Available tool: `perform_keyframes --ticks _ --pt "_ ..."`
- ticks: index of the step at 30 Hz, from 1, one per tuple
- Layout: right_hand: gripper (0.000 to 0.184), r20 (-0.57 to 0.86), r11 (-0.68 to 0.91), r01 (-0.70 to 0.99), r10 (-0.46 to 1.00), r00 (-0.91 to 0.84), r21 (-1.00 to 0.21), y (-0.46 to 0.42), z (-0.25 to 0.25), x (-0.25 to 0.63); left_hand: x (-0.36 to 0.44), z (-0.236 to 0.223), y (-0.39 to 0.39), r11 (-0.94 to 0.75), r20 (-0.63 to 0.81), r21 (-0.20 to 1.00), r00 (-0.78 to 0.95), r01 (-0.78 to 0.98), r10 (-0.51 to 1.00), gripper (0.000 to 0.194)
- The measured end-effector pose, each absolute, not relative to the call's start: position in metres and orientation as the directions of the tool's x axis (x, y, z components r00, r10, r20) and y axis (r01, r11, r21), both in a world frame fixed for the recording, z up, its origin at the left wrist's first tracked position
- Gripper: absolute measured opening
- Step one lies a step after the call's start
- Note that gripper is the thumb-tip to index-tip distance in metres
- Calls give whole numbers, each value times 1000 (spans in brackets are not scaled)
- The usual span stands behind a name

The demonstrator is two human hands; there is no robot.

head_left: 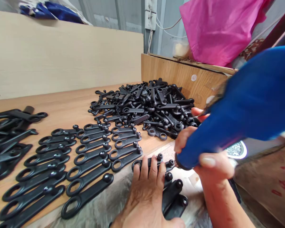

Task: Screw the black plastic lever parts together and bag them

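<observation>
My right hand [213,164] is wrapped round the handle of a blue power tool [251,95]. The tool is blurred, shaped like a cordless drill, and its front end is hard to make out. Palm down, my left hand [147,196] rests with fingers stretched over a row of black crank arms [173,191], each with a ring at one end and a small knob at the other. Its fingers partly hide these arms. To the left, more crank arms [91,193] lie in neat columns, rings toward the left, with shiny spots on several knobs.
A large heap of loose black crank arms [142,104] lies at the back of the wooden tabletop [61,106]. Another pile [9,139] is at the left edge. A cream board [61,57] and a wooden panel [171,69] border the table. Pink cloth [220,28] hangs behind.
</observation>
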State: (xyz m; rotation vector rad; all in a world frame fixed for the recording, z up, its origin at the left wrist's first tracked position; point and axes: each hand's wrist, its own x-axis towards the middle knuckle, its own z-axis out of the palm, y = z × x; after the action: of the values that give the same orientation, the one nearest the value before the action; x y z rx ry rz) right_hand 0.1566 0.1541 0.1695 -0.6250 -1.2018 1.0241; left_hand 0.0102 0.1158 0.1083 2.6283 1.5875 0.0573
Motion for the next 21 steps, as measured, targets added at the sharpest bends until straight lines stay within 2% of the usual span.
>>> perform_keyframes --ticks 4,8,17,21 --pt "32 504 528 -289 849 159 -799 147 175 159 10 105 116 -473 28 67 473 878 881 55" --pt "42 472 510 -294 860 193 -808 140 176 158 7 108 115 -493 3 63 494 868 869 58" --pt "45 495 510 -300 859 129 -806 139 170 160 6 110 115 -503 -18 96 507 859 862 60" --pt "39 478 469 -340 876 64 -815 139 168 160 7 109 115 -499 -10 85 501 863 865 60"
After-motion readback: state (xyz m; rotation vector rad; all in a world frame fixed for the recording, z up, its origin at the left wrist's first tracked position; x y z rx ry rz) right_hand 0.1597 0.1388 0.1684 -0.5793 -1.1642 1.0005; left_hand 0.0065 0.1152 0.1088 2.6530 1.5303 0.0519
